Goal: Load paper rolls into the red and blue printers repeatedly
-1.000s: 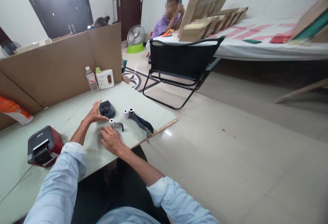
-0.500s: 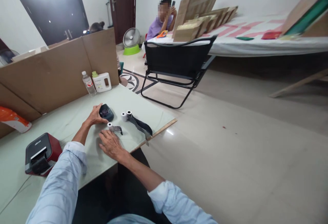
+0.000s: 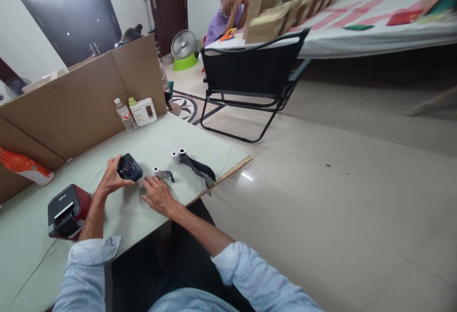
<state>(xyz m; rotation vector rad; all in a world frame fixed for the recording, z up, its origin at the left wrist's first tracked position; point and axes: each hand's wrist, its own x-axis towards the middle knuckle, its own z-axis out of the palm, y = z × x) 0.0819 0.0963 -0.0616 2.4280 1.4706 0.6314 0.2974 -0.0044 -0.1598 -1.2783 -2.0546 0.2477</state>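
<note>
In the head view, the left hand (image 3: 113, 177), its thumb and fingers gripping the device (image 3: 130, 167), has carried it left, away from the small roll (image 3: 156, 171) and nearer the printer (image 3: 67, 212). The right hand (image 3: 159, 195) stays beside that roll, loosely spread, palm down. A ribbon (image 3: 197, 169) trails over the table's (image 3: 150, 143) right edge; bare tabletop lies between device and bottle (image 3: 125, 115). The jug (image 3: 143, 112) is opaque, its contents hidden.

Black folding chair (image 3: 253, 72), fan (image 3: 183, 44) on green base (image 3: 184, 62)
</note>
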